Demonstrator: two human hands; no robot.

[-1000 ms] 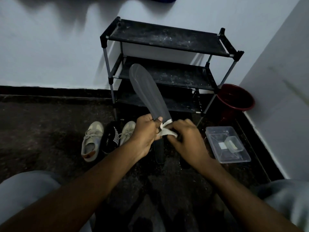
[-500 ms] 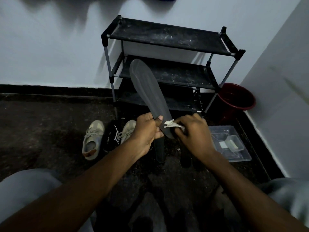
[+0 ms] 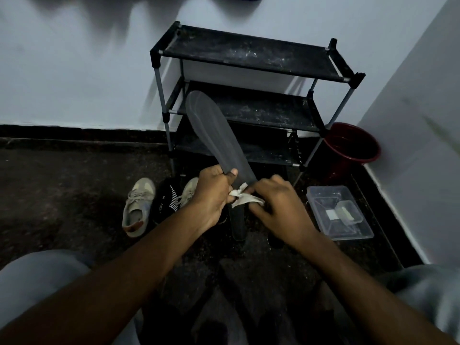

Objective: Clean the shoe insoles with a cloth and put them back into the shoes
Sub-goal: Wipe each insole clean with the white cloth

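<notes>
A long dark grey insole (image 3: pixel 214 135) stands tilted up and to the left in front of the shoe rack. My left hand (image 3: pixel 211 195) grips its lower end, thumb on the face. My right hand (image 3: pixel 278 207) pinches a small white cloth (image 3: pixel 242 197) against the insole's bottom end, right beside my left hand. A second dark insole (image 3: pixel 237 225) lies on the floor under my hands. Two beige sneakers (image 3: pixel 138 207) (image 3: pixel 189 192) lie on the floor at the left, with a black shoe (image 3: pixel 166 202) between them.
A black three-shelf shoe rack (image 3: pixel 249 56) stands against the white wall. A dark red bucket (image 3: pixel 352 145) sits in the right corner. A clear plastic box (image 3: pixel 338 212) with a small container inside lies on the floor at right. My knees frame the bottom corners.
The cloth in my right hand has slid back down the insole's lower end toward my left hand. The insole stays upright in my left grip.
</notes>
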